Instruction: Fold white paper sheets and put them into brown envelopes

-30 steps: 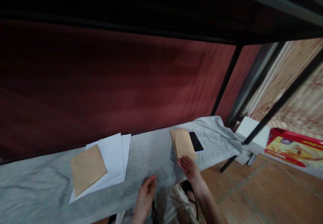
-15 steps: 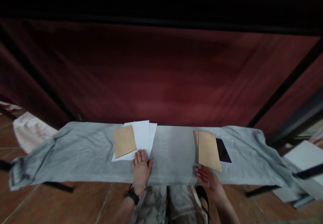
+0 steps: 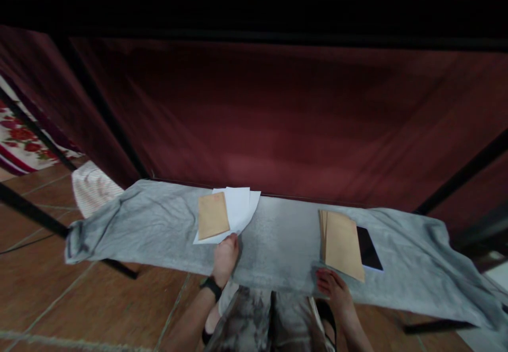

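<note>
Two hands: left hand [image 3: 226, 254] closed, apparently pinching the near right part of the white sheets [image 3: 238, 207]; right hand [image 3: 330, 283] loosely bent, seemingly holding nothing.
White sheets: overlapping on the grey-draped worktop [image 3: 283, 246], at left; the right edge of one curves towards the grip.
Brown piece [image 3: 213, 215]: flat on top of the white sheets, towards their left side, just beside the left hand and not gripped.
Brown stack [image 3: 343, 245]: well apart at right, slightly fanned along its left edge, near the right fingertips; whether they touch it, I cannot tell.
Dark device [image 3: 370, 248]: right beside the brown stack; whether some of it lies underneath is hidden.
Paper step: most likely taking hold of the white sheets.
Left grip calls for: a firm pinch and level handling, since the loose brown piece could slide.
</note>
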`<act>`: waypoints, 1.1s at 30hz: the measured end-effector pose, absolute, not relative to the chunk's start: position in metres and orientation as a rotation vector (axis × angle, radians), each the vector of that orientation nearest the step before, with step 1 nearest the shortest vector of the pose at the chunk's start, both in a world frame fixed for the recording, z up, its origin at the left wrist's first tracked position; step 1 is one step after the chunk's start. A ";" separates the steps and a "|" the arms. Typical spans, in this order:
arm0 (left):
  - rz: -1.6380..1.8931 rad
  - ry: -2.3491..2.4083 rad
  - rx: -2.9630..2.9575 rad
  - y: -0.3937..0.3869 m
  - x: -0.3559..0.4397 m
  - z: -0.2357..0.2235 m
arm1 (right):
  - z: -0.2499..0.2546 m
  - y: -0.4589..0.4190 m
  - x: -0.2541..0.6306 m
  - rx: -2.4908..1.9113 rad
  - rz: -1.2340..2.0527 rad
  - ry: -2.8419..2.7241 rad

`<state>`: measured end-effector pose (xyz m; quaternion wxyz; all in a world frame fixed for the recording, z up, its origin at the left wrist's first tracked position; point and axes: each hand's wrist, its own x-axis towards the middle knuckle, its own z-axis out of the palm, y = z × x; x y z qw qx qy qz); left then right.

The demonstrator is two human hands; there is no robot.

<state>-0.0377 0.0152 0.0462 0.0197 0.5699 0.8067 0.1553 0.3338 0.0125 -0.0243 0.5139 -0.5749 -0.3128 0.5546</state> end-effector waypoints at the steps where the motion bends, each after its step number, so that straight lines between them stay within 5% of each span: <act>1: 0.510 2.541 1.712 0.015 -0.042 0.046 | -0.025 0.012 0.334 -1.381 1.349 -0.729; 10: 0.772 2.566 1.850 -0.004 -0.042 0.051 | -0.008 0.014 0.313 -1.419 1.362 -0.774; 22: 0.653 1.841 2.453 -0.054 0.033 0.037 | 0.050 0.031 0.163 -1.191 1.665 -0.991; 29: 0.849 1.902 2.221 -0.052 0.039 0.025 | 0.030 0.029 0.216 -1.256 1.508 -0.939; 33: 0.612 2.017 2.151 -0.035 0.031 0.015 | 0.018 0.019 0.258 -1.366 1.414 -0.859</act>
